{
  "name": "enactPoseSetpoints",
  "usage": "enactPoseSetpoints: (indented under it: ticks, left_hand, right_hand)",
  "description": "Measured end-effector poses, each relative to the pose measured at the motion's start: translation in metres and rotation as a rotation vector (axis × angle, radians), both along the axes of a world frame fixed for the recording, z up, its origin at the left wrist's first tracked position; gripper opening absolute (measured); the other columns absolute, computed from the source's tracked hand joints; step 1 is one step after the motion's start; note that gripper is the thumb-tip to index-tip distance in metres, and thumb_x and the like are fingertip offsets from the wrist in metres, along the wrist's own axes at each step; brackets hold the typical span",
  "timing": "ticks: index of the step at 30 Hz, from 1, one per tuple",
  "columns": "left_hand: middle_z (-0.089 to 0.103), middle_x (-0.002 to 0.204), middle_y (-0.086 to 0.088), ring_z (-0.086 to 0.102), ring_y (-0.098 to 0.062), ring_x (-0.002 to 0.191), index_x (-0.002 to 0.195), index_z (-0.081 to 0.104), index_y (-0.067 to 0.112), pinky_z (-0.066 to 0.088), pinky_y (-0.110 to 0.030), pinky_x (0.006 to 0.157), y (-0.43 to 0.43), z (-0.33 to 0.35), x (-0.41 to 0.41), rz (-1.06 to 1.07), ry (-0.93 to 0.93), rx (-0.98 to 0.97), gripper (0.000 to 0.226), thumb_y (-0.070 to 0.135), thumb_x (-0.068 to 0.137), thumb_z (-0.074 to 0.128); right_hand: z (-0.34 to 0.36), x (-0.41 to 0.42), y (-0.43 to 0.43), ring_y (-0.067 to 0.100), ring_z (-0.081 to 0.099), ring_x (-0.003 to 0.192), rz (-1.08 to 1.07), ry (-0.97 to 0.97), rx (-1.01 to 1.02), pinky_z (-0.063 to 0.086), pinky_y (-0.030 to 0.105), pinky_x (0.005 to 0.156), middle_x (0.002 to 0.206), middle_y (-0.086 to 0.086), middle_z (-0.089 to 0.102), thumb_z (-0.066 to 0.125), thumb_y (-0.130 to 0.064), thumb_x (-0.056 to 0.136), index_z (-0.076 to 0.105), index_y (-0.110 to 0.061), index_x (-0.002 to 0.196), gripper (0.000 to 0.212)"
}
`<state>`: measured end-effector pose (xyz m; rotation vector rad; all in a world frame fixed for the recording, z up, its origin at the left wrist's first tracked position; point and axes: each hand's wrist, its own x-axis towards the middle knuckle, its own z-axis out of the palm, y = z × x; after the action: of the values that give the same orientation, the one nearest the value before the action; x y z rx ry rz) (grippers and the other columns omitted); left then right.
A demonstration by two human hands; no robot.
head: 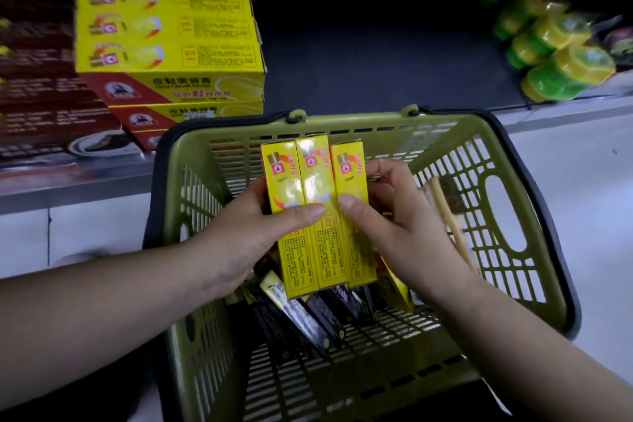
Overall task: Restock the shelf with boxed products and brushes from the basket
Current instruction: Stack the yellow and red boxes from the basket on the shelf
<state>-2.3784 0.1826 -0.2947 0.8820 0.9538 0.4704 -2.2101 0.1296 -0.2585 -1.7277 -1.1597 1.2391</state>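
Three long yellow boxes (322, 216) lie side by side above the olive-green basket (534, 288), held between both hands. My left hand (246, 233) grips them from the left, its thumb across the fronts of the left two. My right hand (400, 226) grips them from the right, with its thumb on the right box and its fingers curled behind. Under them, black boxed products (308, 322) lie on the basket floor. A wooden-handled brush (448, 212) leans against the basket's right wall.
The dark shelf (376, 72) runs behind the basket. A stack of yellow cartons (168, 27) stands on it at the left, beside dark red cartons (37, 79). Green and yellow tins (555, 48) are piled at the shelf's right. White floor tiles lie to the right.
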Motion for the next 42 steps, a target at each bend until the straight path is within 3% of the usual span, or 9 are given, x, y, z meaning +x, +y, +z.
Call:
enactPoseSetpoints:
  ticks: [4, 9, 14, 16, 18, 22, 28, 35, 42]
  left_hand:
    - [0.072, 0.105, 0.004, 0.068, -0.012, 0.096, 0.115, 0.059, 0.021, 0.056, -0.021, 0.076, 0.001, 0.015, -0.007, 0.053, -0.107, 0.025, 0.055, 0.028, 0.062, 0.071]
    - [0.071, 0.107, 0.005, 0.068, -0.012, 0.097, 0.118, 0.057, 0.021, 0.055, -0.023, 0.074, 0.016, 0.040, -0.021, 0.134, -0.155, 0.123, 0.055, 0.030, 0.064, 0.069]
    - [0.073, 0.102, 0.006, 0.069, -0.010, 0.091, 0.115, 0.059, 0.019, 0.053, -0.015, 0.066, 0.030, 0.057, -0.046, 0.247, -0.171, 0.163, 0.053, 0.028, 0.063, 0.070]
    - [0.073, 0.100, 0.005, 0.069, -0.010, 0.090, 0.112, 0.061, 0.021, 0.053, -0.016, 0.066, 0.034, 0.061, -0.059, 0.280, -0.173, 0.163, 0.055, 0.033, 0.059, 0.072]
    - [0.074, 0.097, 0.003, 0.070, -0.012, 0.088, 0.108, 0.063, 0.022, 0.054, -0.021, 0.068, 0.037, 0.062, -0.070, 0.323, -0.171, 0.153, 0.055, 0.035, 0.056, 0.073]
    - [0.074, 0.095, 0.003, 0.070, -0.013, 0.087, 0.107, 0.062, 0.026, 0.053, -0.026, 0.073, 0.044, 0.063, -0.088, 0.400, -0.156, 0.100, 0.059, 0.039, 0.051, 0.073]
    - [0.074, 0.097, 0.003, 0.070, -0.013, 0.089, 0.110, 0.062, 0.022, 0.051, -0.035, 0.083, 0.048, 0.061, -0.098, 0.467, -0.127, 0.056, 0.060, 0.038, 0.052, 0.072]
    - [0.073, 0.100, 0.004, 0.069, -0.013, 0.091, 0.112, 0.060, 0.022, 0.051, -0.034, 0.082, 0.052, 0.057, -0.098, 0.468, -0.113, 0.059, 0.060, 0.036, 0.055, 0.071]
    - [0.073, 0.101, 0.005, 0.069, -0.011, 0.090, 0.114, 0.058, 0.022, 0.055, -0.025, 0.075, 0.053, 0.054, -0.096, 0.446, -0.113, 0.067, 0.057, 0.035, 0.060, 0.070]
  right_hand:
    - [0.013, -0.004, 0.005, 0.009, 0.064, 0.102, 0.094, 0.101, 0.034, 0.054, 0.029, 0.080, 0.114, -0.006, 0.065, 0.067, -0.041, 0.080, 0.041, -0.044, 0.126, 0.053]
    - [0.042, -0.011, 0.025, 0.015, 0.041, 0.132, 0.331, -0.036, 0.042, 0.038, 0.047, 0.105, 0.139, -0.011, 0.047, 0.073, -0.034, 0.073, 0.018, -0.054, 0.140, 0.089]
    - [0.074, -0.023, 0.058, 0.011, 0.064, 0.087, 0.337, -0.112, 0.114, 0.052, 0.019, 0.071, 0.100, -0.011, 0.067, 0.063, -0.029, 0.085, 0.045, -0.040, 0.119, 0.040]
    - [0.085, -0.029, 0.073, 0.017, 0.061, 0.076, 0.317, -0.308, 0.150, 0.047, 0.024, 0.060, 0.090, -0.006, 0.065, 0.057, -0.049, 0.084, 0.045, -0.039, 0.106, 0.027]
    - [0.095, -0.034, 0.090, 0.014, 0.059, 0.066, 0.341, -0.484, 0.188, 0.046, 0.027, 0.055, 0.080, -0.003, 0.064, 0.046, -0.062, 0.073, 0.040, -0.036, 0.102, 0.040]
    - [0.102, -0.041, 0.133, 0.018, 0.055, 0.059, 0.394, -0.887, 0.384, 0.040, 0.038, 0.049, 0.075, -0.008, 0.056, 0.052, -0.043, 0.088, 0.032, -0.032, 0.110, 0.032]
    - [0.090, -0.055, 0.216, 0.039, 0.046, 0.118, 0.398, -1.203, 0.479, 0.042, 0.044, 0.093, 0.135, 0.016, 0.046, 0.052, -0.030, 0.093, 0.035, -0.021, 0.141, 0.052]
    - [0.053, -0.089, 0.279, 0.032, 0.028, 0.132, 0.627, -1.080, 0.296, 0.020, 0.031, 0.106, 0.141, 0.014, 0.035, 0.045, -0.033, 0.096, 0.032, -0.031, 0.142, 0.048]
    - [0.032, -0.087, 0.285, 0.028, 0.009, 0.143, 0.723, -0.851, 0.080, 0.009, 0.038, 0.116, 0.155, 0.009, 0.016, 0.033, -0.043, 0.099, 0.023, -0.040, 0.144, 0.047]
